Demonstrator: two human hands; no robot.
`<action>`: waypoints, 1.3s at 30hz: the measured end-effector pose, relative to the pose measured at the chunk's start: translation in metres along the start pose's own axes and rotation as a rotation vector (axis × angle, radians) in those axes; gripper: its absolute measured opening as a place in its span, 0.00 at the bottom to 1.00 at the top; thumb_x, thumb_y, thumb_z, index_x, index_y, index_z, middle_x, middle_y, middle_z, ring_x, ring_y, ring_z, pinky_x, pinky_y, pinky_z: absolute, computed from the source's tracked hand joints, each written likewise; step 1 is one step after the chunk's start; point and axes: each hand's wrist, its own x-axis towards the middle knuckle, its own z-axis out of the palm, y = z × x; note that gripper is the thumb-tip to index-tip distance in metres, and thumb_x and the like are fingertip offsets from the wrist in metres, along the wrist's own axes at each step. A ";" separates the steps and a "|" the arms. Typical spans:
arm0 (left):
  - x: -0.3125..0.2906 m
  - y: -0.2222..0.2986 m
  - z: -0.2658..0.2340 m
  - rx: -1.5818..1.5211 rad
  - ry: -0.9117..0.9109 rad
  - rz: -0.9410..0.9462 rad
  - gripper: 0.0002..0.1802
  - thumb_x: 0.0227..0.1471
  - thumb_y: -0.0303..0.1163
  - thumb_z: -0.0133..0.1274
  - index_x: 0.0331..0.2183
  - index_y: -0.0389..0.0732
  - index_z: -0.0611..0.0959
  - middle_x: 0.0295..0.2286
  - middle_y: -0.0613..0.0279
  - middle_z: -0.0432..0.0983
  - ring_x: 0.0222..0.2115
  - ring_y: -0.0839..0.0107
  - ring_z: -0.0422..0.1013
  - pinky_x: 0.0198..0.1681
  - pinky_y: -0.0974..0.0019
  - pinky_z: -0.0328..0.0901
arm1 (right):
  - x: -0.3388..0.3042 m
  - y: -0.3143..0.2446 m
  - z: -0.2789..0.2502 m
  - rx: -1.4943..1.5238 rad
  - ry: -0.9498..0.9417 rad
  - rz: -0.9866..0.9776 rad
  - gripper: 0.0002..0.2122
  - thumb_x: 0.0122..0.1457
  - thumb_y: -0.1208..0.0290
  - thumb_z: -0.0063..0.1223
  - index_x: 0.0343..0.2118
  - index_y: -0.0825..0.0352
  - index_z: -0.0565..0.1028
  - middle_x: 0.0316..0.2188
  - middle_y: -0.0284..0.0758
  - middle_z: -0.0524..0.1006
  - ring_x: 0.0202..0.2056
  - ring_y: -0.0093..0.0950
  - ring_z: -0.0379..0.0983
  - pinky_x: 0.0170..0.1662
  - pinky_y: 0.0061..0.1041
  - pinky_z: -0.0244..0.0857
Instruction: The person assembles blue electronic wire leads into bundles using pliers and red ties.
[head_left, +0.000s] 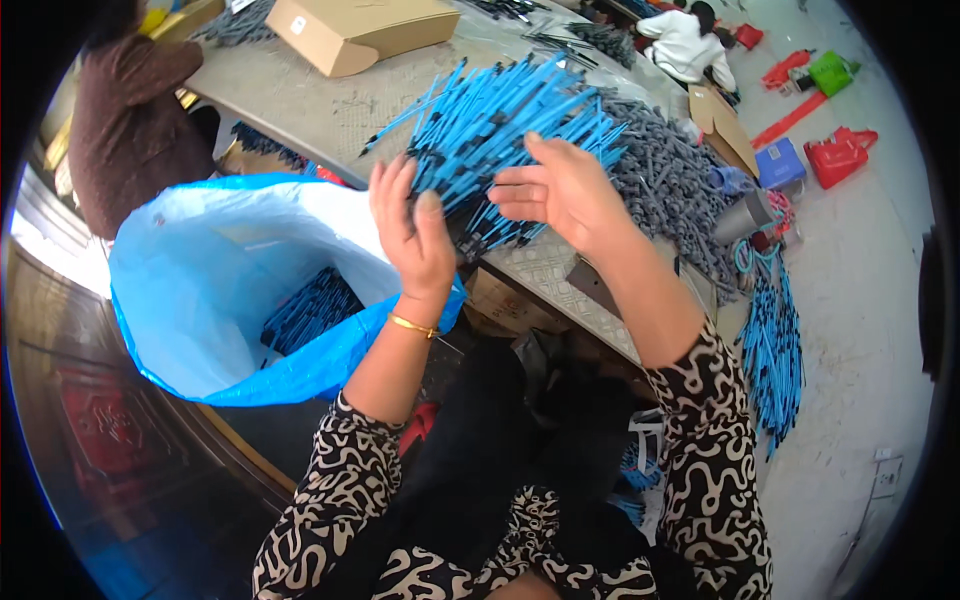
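A heap of thin blue sticks with black parts (500, 120) lies on the near edge of the table. My left hand (415, 235) is at the heap's left side, palm inward, its fingers stretched up and the thumb apart. On the other side, my right hand (565, 190) has its thumb raised and its fingers pointing left toward the sticks. Neither hand is closed around anything; whether the fingertips touch the sticks I cannot tell. Beside my left forearm stands a large blue bag with a pale lining (225, 235), its mouth wide, and more blue sticks (312, 310) lie inside.
A big pile of dark grey parts (665, 170) borders the heap on the right. A cardboard box (360, 35) sits farther back on the table (320, 115). Blue sticks hang in a bunch (772, 350) at the right. One person (135, 125) is at the left, another (688, 45) far off.
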 end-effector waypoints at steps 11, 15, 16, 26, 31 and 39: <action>0.015 0.048 0.045 0.028 0.025 0.074 0.25 0.54 0.39 0.42 0.49 0.32 0.69 0.50 0.48 0.63 0.54 0.46 0.52 0.56 0.50 0.45 | 0.014 0.035 -0.102 -0.491 0.302 -0.206 0.33 0.57 0.53 0.47 0.56 0.74 0.53 0.48 0.44 0.65 0.46 0.32 0.65 0.45 0.32 0.64; 0.013 0.064 0.039 0.119 -0.030 0.054 0.24 0.54 0.37 0.42 0.50 0.32 0.68 0.50 0.47 0.61 0.54 0.47 0.52 0.57 0.51 0.45 | 0.013 0.024 -0.082 -0.527 0.227 -0.136 0.33 0.56 0.53 0.47 0.56 0.74 0.54 0.48 0.43 0.66 0.46 0.31 0.65 0.44 0.30 0.65; 0.012 0.067 0.041 0.129 -0.033 0.045 0.24 0.54 0.36 0.42 0.50 0.32 0.68 0.51 0.47 0.61 0.54 0.48 0.52 0.57 0.51 0.44 | 0.013 0.027 -0.087 -0.555 0.232 -0.149 0.32 0.57 0.54 0.47 0.56 0.74 0.54 0.48 0.42 0.66 0.46 0.31 0.65 0.44 0.30 0.65; -0.080 0.179 0.103 0.343 0.025 0.379 0.14 0.55 0.25 0.40 0.40 0.27 0.73 0.42 0.46 0.71 0.43 0.59 0.68 0.47 0.62 0.63 | -0.188 0.067 -0.279 -0.075 0.324 -0.549 0.19 0.60 0.71 0.42 0.53 0.69 0.59 0.40 0.37 0.71 0.34 0.24 0.71 0.35 0.22 0.68; -0.251 0.263 0.140 -0.708 -0.660 -0.282 0.13 0.58 0.28 0.40 0.37 0.27 0.73 0.23 0.58 0.70 0.26 0.73 0.66 0.34 0.72 0.63 | -0.410 0.191 -0.448 0.081 1.232 -0.415 0.16 0.57 0.76 0.41 0.49 0.66 0.59 0.31 0.40 0.74 0.26 0.26 0.72 0.28 0.27 0.69; -0.369 0.374 0.162 -0.720 -1.032 -0.569 0.11 0.58 0.28 0.41 0.33 0.30 0.74 0.15 0.72 0.50 0.17 0.82 0.45 0.22 0.77 0.48 | -0.896 0.312 -0.453 -0.097 2.687 -0.249 0.11 0.59 0.67 0.43 0.38 0.69 0.61 0.22 0.35 0.68 0.17 0.22 0.65 0.17 0.23 0.61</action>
